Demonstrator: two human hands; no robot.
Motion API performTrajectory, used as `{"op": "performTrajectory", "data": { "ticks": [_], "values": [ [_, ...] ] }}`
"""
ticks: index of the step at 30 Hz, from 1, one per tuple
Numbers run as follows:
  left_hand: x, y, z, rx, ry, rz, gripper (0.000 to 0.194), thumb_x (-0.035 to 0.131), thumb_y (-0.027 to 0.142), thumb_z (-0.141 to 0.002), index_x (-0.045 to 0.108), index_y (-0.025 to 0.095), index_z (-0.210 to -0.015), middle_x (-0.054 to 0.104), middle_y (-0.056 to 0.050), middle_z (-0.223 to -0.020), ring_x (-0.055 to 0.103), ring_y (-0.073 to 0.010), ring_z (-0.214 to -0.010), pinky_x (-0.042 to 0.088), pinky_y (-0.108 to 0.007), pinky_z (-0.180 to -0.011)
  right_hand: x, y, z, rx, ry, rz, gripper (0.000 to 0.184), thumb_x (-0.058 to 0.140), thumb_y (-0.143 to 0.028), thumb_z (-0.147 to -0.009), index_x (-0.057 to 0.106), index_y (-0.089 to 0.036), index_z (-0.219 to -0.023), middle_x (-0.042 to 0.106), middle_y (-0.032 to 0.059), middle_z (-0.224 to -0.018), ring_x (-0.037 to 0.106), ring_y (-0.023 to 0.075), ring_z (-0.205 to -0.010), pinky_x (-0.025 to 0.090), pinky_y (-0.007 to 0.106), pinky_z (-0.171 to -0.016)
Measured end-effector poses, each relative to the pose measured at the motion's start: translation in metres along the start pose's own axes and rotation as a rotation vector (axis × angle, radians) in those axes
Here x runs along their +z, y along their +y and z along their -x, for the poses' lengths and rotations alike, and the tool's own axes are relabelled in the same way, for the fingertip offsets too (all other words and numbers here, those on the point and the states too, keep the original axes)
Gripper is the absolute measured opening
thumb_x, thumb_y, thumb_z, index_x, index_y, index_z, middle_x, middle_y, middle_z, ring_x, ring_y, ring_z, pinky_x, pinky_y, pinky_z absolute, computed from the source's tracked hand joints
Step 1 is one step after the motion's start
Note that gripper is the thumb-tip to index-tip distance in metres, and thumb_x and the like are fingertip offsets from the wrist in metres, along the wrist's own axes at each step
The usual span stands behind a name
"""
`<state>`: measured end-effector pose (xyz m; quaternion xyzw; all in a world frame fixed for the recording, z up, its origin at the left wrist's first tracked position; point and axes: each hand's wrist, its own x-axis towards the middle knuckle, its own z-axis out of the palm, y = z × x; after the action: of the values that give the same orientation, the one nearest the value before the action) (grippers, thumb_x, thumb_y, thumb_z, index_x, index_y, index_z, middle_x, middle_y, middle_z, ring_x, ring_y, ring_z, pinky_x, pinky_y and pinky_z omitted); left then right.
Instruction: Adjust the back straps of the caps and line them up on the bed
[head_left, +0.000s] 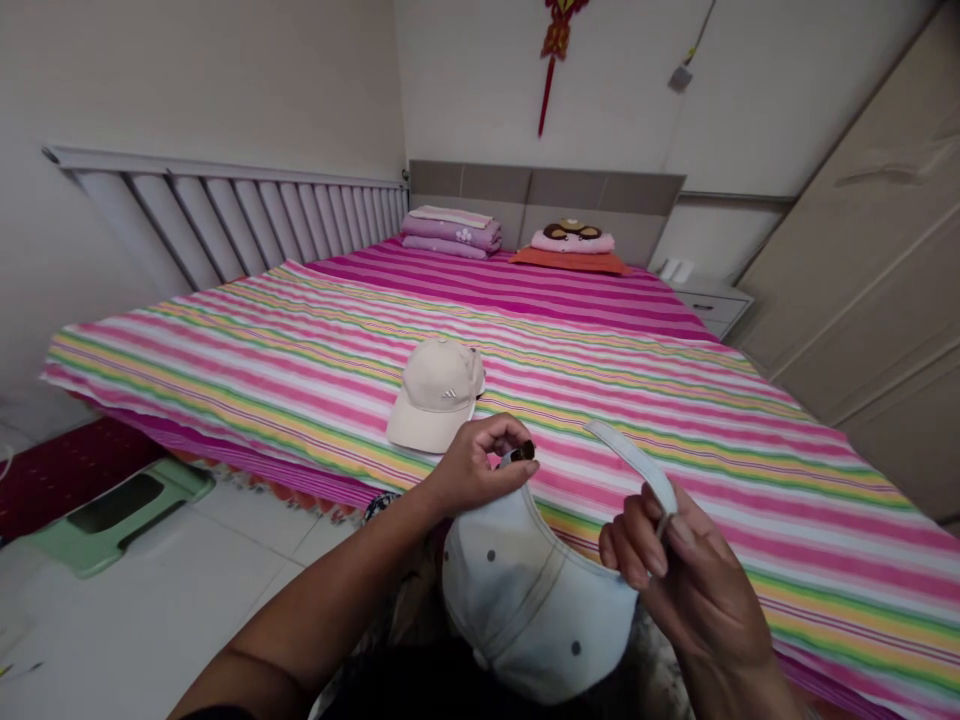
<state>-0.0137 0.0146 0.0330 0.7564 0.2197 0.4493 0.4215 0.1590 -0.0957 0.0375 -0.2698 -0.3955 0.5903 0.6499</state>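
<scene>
The light-blue cap lies between and below the left hand, which pinches its dark buckle, and the right hand, which curls closed around its strap

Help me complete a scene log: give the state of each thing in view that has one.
Pale blue cap: held, unfastened
Strap: tip free, gripped by the right hand
Dark clasp: pinched in the left hand
Beige cap: lying crown up on the bed
Striped sheet: spread out
Purple bedding: folded
Nightstand drawer: shut
Red ornament: hanging
</scene>
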Motion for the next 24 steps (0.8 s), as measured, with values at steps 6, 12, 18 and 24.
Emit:
{"op": "performTrajectory", "data": {
  "ticks": [6,12,18,24],
  "values": [
    [0.000,-0.005,0.004,-0.207,0.002,0.294,0.018,0.063,0.020,-0.062,0.053,0.013,-0.075,0.059,-0.003,-0.070,0.061,-0.0136,-0.066,0.045,-0.024,-0.061,0.000,0.001,0.002,-0.063,0.094,0.029,0.008,0.057,-0.028,-0.078,0.056,-0.021,-0.081,0.040,-0.0083,-0.044,0.040,0.0060,-0.038,0.041,0.024,-0.051],
    [-0.006,-0.004,0.011,-0.336,0.000,0.362,0.019,0.065,0.015,-0.059,0.056,0.011,-0.076,0.065,-0.007,-0.077,0.062,-0.0147,-0.073,0.046,-0.025,-0.067,-0.003,-0.002,0.005,-0.076,0.143,0.068,0.011,0.059,-0.032,-0.076,0.056,-0.022,-0.078,0.041,-0.0075,-0.047,0.039,0.0065,-0.036,0.041,0.025,-0.048],
    [-0.006,-0.009,0.020,-0.363,-0.007,0.240,0.020,0.060,0.012,-0.061,0.058,0.009,-0.081,0.066,-0.011,-0.084,0.061,-0.0144,-0.074,0.046,-0.023,-0.064,-0.006,0.001,0.006,-0.097,0.161,0.079,0.013,0.055,-0.035,-0.080,0.056,-0.022,-0.080,0.038,-0.0094,-0.041,0.035,0.0046,-0.031,0.039,0.024,-0.046],
    [-0.004,-0.012,0.024,-0.235,0.062,0.025,0.017,0.059,0.013,-0.063,0.060,0.011,-0.079,0.064,-0.007,-0.080,0.060,-0.0143,-0.079,0.046,-0.027,-0.075,-0.006,0.000,0.004,-0.063,0.139,0.013,0.010,0.059,-0.031,-0.077,0.057,-0.021,-0.078,0.045,-0.0081,-0.044,0.038,0.0046,-0.032,0.040,0.023,-0.045]
  ]
}}
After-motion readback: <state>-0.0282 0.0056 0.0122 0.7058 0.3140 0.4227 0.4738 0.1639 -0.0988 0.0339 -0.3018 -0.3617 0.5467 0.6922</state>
